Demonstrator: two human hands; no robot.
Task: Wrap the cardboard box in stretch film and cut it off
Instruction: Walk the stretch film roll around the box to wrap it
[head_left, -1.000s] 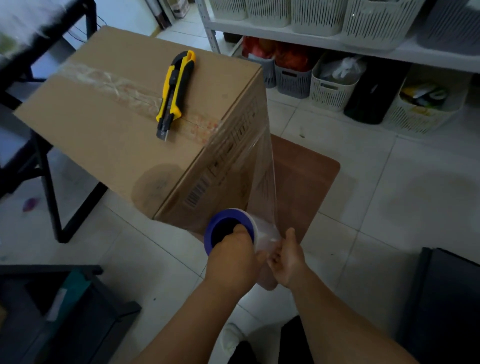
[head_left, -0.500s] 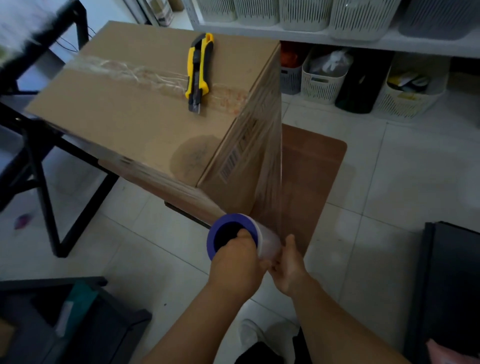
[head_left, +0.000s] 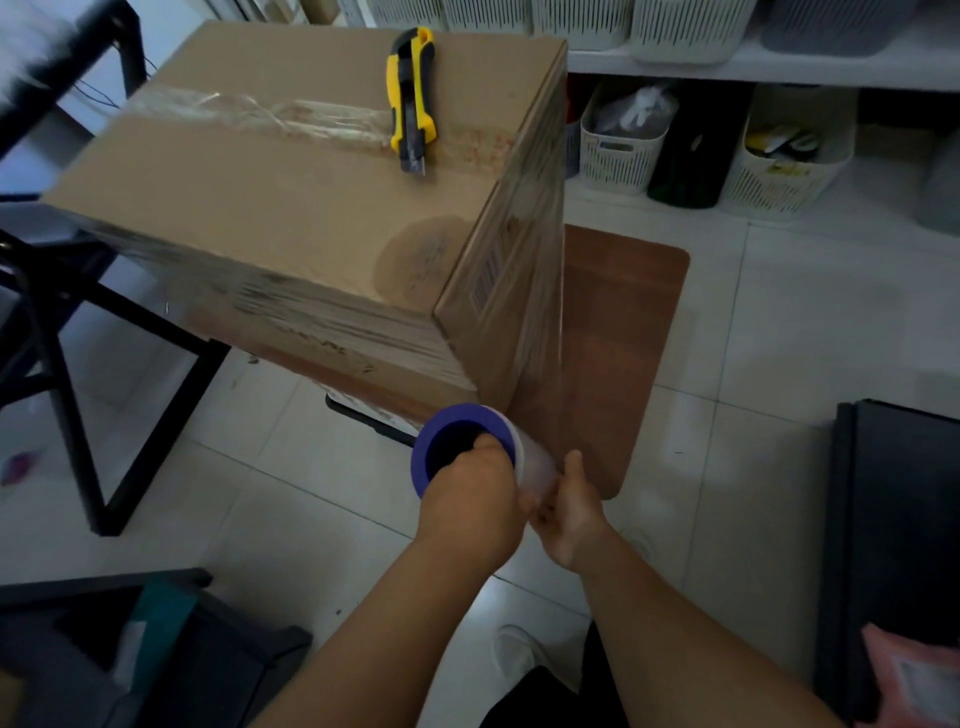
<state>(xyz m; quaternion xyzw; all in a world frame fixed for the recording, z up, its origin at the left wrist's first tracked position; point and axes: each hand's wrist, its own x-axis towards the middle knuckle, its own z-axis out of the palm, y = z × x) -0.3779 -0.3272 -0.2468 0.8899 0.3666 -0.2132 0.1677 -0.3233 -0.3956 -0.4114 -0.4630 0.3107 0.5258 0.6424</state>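
Note:
A large cardboard box (head_left: 291, 208) stands on a brown board, its near and right sides covered in clear stretch film (head_left: 540, 291). The film runs taut from the box's right corner down to the roll (head_left: 535, 467), which has a blue core. My left hand (head_left: 472, 504) grips the roll's near end, thumb inside the core. My right hand (head_left: 569, 509) grips the roll's other end from below right. A yellow and black utility knife (head_left: 410, 98) lies on top of the box, across the tape seam.
The brown board (head_left: 618, 353) sticks out to the right of the box. A black metal table frame (head_left: 67, 332) stands at left. White baskets (head_left: 618, 140) fill low shelves behind. Dark cases (head_left: 893, 545) sit on the tiled floor at right and lower left.
The view has swung round the box's corner, so its near long side now faces me. Both hands have carried the roll along, keeping the film stretched from the right corner.

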